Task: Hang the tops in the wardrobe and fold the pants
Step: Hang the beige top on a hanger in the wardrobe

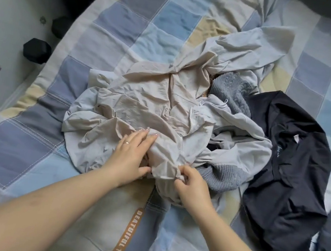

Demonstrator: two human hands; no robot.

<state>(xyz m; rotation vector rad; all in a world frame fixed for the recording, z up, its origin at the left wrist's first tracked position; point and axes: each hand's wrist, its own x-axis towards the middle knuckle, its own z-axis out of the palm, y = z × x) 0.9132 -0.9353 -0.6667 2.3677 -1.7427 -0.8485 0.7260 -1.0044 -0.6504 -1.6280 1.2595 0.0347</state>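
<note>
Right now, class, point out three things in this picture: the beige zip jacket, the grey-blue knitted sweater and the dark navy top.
beige zip jacket (141,109), head view, on its crumpled front panel.
grey-blue knitted sweater (230,90), head view, on its cable-knit part.
dark navy top (296,166), head view, on its body.

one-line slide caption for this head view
Left hand rests on a crumpled beige zip-up jacket on the checked quilt; right hand pinches its hem.

Both forearms are bare, with no sleeves in view. The left hand (131,159) wears a thin band ring on one finger, and its nails are pale and glossy. The right hand (192,188) shows no jewellery.
</note>
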